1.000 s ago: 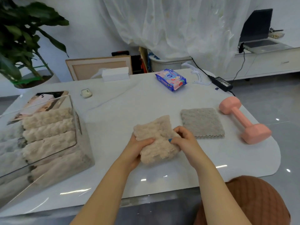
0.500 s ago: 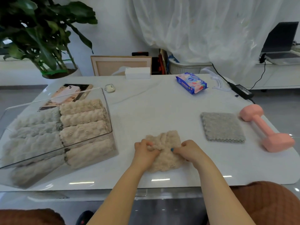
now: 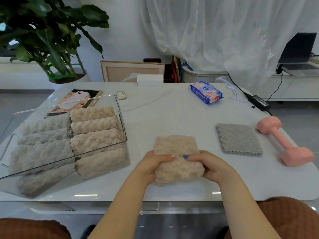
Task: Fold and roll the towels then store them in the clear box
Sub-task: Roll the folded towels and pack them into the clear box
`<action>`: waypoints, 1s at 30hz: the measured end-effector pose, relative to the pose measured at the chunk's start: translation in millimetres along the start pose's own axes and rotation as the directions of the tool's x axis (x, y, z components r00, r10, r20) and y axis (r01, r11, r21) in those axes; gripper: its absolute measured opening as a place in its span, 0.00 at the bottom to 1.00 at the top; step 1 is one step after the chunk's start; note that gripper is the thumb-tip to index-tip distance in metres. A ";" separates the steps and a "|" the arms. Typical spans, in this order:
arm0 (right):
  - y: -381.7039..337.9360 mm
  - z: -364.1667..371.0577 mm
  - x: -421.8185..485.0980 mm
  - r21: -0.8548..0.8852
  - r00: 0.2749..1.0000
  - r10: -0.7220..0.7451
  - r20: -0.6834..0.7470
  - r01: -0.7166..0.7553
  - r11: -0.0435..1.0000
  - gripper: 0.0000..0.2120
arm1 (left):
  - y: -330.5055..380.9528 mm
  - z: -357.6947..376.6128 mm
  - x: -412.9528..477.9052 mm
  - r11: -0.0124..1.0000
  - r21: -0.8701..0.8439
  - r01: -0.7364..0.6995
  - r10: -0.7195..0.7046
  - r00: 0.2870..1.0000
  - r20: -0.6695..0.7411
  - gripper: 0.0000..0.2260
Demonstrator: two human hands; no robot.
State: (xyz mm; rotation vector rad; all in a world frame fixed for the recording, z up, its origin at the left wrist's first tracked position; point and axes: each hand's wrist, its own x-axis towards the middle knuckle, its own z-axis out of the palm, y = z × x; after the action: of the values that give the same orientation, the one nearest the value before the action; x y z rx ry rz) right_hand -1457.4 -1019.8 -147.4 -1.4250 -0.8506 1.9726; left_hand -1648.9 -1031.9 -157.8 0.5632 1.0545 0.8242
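A fluffy beige towel (image 3: 176,147) lies on the white table (image 3: 172,114) in front of me, its near end rolled up into a thick roll. My left hand (image 3: 153,163) grips the roll's left end and my right hand (image 3: 209,163) grips its right end, thumbs on top. The far part of the towel still lies flat. To the left stands the clear box (image 3: 122,125), holding several rolled beige and pale grey towels (image 3: 94,125). A flat grey towel (image 3: 239,139) lies to the right of my hands.
A pink dumbbell (image 3: 283,141) lies at the table's right edge. At the back are a blue wipes pack (image 3: 206,92), a white box (image 3: 149,80), a small earbud case (image 3: 121,95), a magazine (image 3: 78,99) and a black power adapter (image 3: 259,102). A potted plant (image 3: 51,40) stands back left.
The view has swung left and down, bringing the box fully into sight. My hands have rolled the beige towel's near end into a thicker roll, and the far part now lies flatter.
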 end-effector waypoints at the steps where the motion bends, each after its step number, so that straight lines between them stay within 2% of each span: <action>1: -5.2 1.3 -3.0 0.078 0.997 -0.064 0.032 0.061 0.995 0.16 | 8.0 -2.5 -1.9 0.999 -0.031 -0.029 0.030 0.999 0.020 0.19; 3: -17.3 8.5 -9.1 0.163 0.982 -0.182 0.044 0.172 0.971 0.19 | 25.7 -2.9 -13.8 0.999 0.000 -0.037 0.037 0.997 0.074 0.19; 5: -28.4 17.4 -13.5 0.154 0.963 -0.258 0.073 0.245 0.957 0.18 | 39.7 -2.8 -29.3 0.985 0.168 -0.044 0.024 0.993 0.119 0.14; 6: -35.2 25.5 -15.5 0.113 0.956 -0.275 0.103 0.263 0.958 0.17 | 46.1 -7.3 -36.9 0.966 0.243 -0.082 0.056 0.992 0.114 0.11; 8: -50.6 43.8 -20.3 -0.049 0.949 -0.270 0.161 0.281 0.958 0.11 | 61.7 -18.7 -53.3 0.937 0.289 -0.195 0.187 0.981 0.057 0.09; 9: -57.4 51.6 -22.5 -0.104 0.943 -0.282 0.178 0.303 0.947 0.09 | 68.6 -23.1 -61.4 0.920 0.288 -0.267 0.267 0.963 0.039 0.11; 11: -74.0 77.3 -21.3 -0.074 0.903 -0.360 0.235 0.386 0.920 0.11 | 83.5 -40.5 -76.4 0.869 0.238 -0.434 0.440 0.898 0.031 0.14; 14: -96.7 122.1 -13.5 0.045 0.790 -0.442 0.425 0.470 0.882 0.15 | 108.5 -68.8 -99.7 0.823 -0.003 -0.567 0.567 0.823 -0.027 0.09; 15: -104.2 136.8 -9.4 0.056 0.763 -0.421 0.490 0.455 0.889 0.18 | 119.6 -80.2 -108.0 0.813 -0.074 -0.577 0.577 0.816 -0.026 0.06; 17: -118.9 160.7 8.4 0.045 0.751 -0.319 0.578 0.360 0.932 0.23 | 140.9 -113.5 -116.4 0.827 -0.113 -0.551 0.558 0.829 0.037 0.14; 18: -125.7 170.3 19.7 0.005 0.759 -0.260 0.596 0.321 0.947 0.23 | 151.0 -134.1 -115.9 0.858 -0.070 -0.509 0.513 0.853 0.089 0.17; 20: -136.0 191.5 42.0 -0.204 0.783 -0.109 0.612 0.289 0.935 0.20 | 165.2 -172.7 -112.6 0.921 0.136 -0.364 0.344 0.927 0.149 0.13; 21: -138.4 199.6 50.7 -0.362 0.792 -0.023 0.610 0.304 0.881 0.20 | 168.9 -183.7 -110.0 0.916 0.292 -0.275 0.239 0.959 0.151 0.11; 22: -138.5 211.2 58.8 -0.526 0.798 0.064 0.599 0.331 0.784 0.20 | 171.0 -194.5 -107.0 0.869 0.462 -0.177 0.139 0.983 0.116 0.10; 23: -135.8 220.4 65.6 -0.671 0.813 0.141 0.565 0.353 0.652 0.19 | 170.3 -199.2 -102.6 0.773 0.628 -0.094 0.058 0.995 0.077 0.08; 25: -122.8 241.7 75.9 -0.856 0.851 0.246 0.465 0.360 0.372 0.16 | 162.6 -204.9 -90.6 0.482 0.876 -0.009 -0.005 1.000 0.013 0.03; 26: -116.0 251.8 79.8 -0.906 0.870 0.280 0.407 0.345 0.246 0.13 | 158.2 -207.4 -82.8 0.339 0.941 0.005 -0.006 1.000 -0.003 0.03; 28: -102.8 267.0 88.4 -0.939 0.892 0.320 0.319 0.343 -0.019 0.08 | 148.3 -210.9 -66.7 0.139 0.990 -0.026 0.033 0.999 0.021 0.04; 30: -92.5 271.2 97.2 -0.902 0.915 0.254 0.314 0.371 -0.221 0.13 | 143.2 -209.8 -56.8 -0.017 0.998 -0.058 0.134 0.989 0.060 0.02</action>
State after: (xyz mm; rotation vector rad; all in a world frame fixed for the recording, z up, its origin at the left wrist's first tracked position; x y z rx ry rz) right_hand -1737.5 -934.0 -71.9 -1.4169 -3.2456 1.0792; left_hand -1900.3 -990.0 -105.1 1.9460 1.6110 -0.0530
